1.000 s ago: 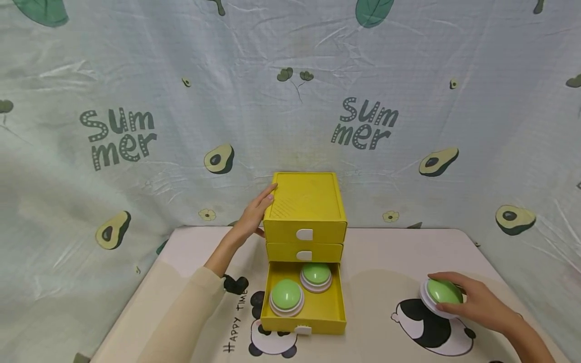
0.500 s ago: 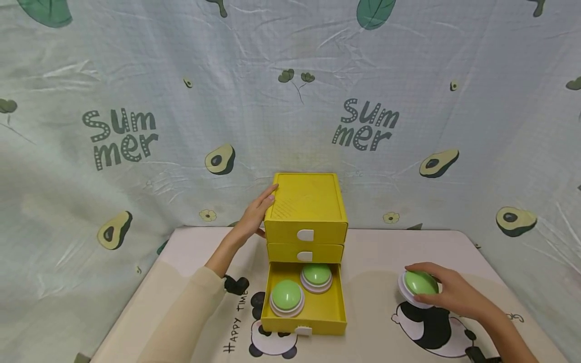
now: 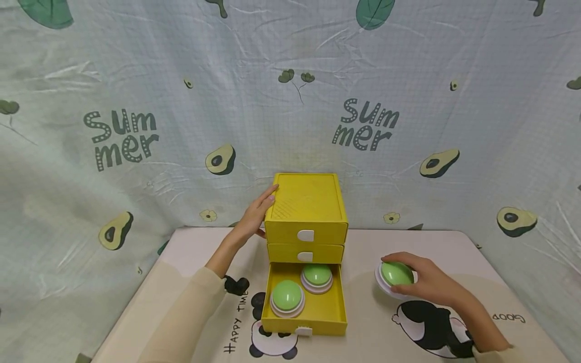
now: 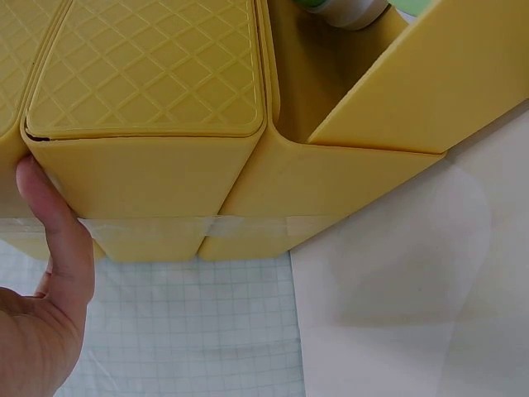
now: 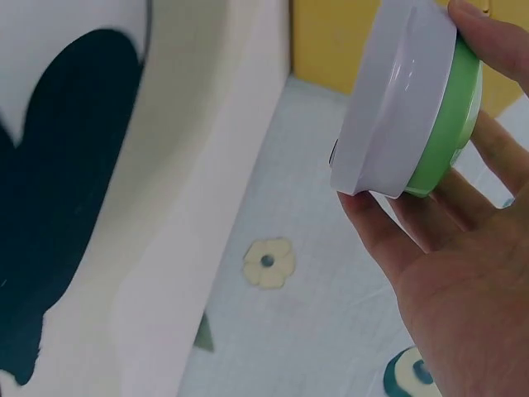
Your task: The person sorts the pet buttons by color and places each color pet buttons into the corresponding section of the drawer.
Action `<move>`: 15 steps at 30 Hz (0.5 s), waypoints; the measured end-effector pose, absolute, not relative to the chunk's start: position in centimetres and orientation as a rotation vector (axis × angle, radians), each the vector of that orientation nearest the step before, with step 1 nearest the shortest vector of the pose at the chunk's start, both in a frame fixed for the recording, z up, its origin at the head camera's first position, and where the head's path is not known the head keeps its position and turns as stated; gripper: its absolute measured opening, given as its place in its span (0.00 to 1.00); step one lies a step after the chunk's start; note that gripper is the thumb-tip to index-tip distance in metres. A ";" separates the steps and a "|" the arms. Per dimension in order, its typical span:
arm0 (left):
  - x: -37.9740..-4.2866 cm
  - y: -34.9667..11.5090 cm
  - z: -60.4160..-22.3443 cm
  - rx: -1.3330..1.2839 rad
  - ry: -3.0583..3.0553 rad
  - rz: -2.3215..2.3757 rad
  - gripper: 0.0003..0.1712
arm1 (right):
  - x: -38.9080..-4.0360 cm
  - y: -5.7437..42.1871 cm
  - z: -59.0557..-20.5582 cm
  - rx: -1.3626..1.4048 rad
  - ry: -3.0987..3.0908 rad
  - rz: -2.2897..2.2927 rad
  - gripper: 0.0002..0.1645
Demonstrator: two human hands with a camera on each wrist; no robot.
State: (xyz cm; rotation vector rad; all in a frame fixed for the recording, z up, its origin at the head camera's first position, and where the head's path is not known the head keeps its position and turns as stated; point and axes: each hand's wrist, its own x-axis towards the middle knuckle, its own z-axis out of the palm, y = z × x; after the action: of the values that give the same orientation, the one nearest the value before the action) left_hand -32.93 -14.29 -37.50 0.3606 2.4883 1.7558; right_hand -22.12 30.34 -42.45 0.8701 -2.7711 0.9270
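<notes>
A yellow drawer unit (image 3: 306,199) stands at the table's back, its bottom drawer (image 3: 324,307) pulled out. Against the unit's left side rests my left hand (image 3: 251,219), fingers extended along the top edge; the left wrist view shows the thumb (image 4: 62,223) pressed on the yellow side wall. My right hand (image 3: 428,280) holds a push button (image 3: 396,275) with a green dome and white base, right of the drawer. Thumb and fingers span it, with the white base (image 5: 397,99) facing away from the palm. Two similar push buttons, one front-left (image 3: 287,296) and one back-right (image 3: 316,276), sit inside the drawer.
The two upper drawers (image 3: 305,244) are closed, each with a white tab. A pale table mat (image 3: 372,333) printed with pandas lies below. Behind the unit hangs a curtain (image 3: 272,126) with avocado prints. Clear tape (image 4: 165,227) runs along the unit's side.
My right hand has carried its push button leftward and slightly away from me, closer to the drawer unit. My left hand and the two buttons in the drawer have stayed put.
</notes>
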 end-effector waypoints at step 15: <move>-33.2 -14.3 -37.7 0.346 2.483 1.766 0.33 | -23.3 25.8 -41.4 0.974 -2.836 0.942 0.37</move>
State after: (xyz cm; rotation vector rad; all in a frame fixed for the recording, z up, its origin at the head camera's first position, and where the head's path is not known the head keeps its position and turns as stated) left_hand -33.25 -14.33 -37.74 0.3464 2.4826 1.7660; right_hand -23.34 25.83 -41.41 0.9736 -2.8355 0.9422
